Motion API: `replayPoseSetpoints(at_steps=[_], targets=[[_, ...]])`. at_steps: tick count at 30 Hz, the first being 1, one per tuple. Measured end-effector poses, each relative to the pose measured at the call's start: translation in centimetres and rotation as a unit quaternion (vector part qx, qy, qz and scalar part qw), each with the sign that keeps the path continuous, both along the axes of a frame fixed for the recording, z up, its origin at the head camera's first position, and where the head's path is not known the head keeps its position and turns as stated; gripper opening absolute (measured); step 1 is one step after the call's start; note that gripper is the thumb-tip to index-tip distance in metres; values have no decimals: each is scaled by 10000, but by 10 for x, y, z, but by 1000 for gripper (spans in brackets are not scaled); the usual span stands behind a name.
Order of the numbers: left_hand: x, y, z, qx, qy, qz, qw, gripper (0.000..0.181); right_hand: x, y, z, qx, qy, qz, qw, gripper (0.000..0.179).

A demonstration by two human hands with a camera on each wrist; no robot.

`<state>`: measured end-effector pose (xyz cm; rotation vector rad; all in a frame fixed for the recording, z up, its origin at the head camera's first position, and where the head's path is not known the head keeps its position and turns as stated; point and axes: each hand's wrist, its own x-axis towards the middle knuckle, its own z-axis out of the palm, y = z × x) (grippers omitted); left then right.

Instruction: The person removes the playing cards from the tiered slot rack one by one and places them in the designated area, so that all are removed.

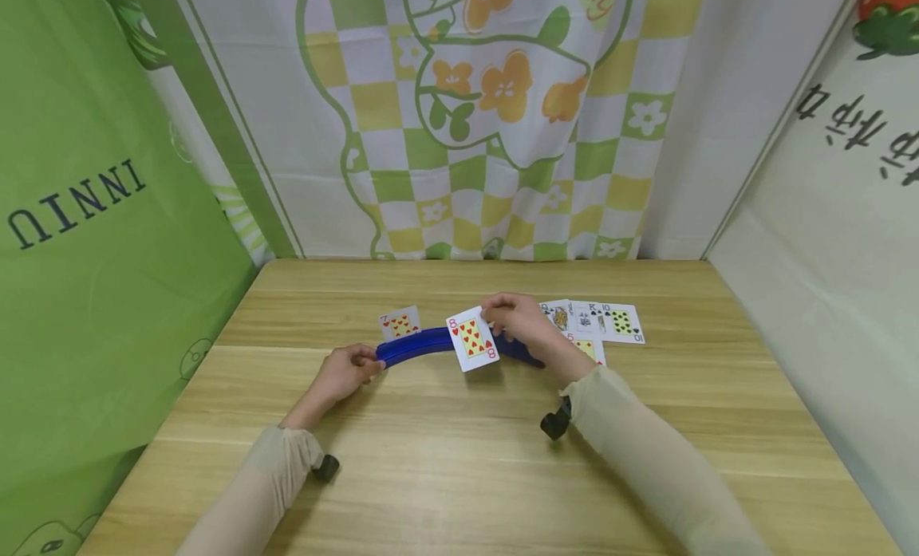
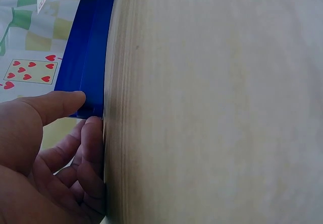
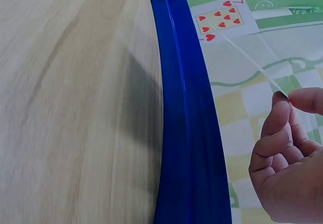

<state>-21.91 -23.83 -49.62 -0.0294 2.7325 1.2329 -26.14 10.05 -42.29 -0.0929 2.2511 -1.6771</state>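
A curved blue card holder stands on the table. My left hand grips its left end; in the left wrist view a fingertip lies on the blue face, with other fingers curled at the end. The seven of hearts is upright in the holder near that hand. My right hand pinches the eight of hearts by its upper right corner, in front of the holder's middle. In the right wrist view this card appears nearly edge-on, above the holder and apart from it.
Behind my right forearm, several cards lie face up, among them a black ten, a king and a queen. A red five is partly hidden by the arm. Patterned curtain hangs at the table's back edge.
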Motion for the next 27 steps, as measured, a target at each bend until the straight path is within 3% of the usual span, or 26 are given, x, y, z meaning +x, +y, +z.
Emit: replayPoseSetpoints(at_steps=[14, 27], targets=[[0, 0, 1, -35, 59, -38, 10000, 33, 2, 34, 3, -90, -108, -272, 9995, 29], [-1, 0, 0, -66, 99, -58, 9999, 33, 3, 63, -1, 187, -79, -453, 9988, 30]])
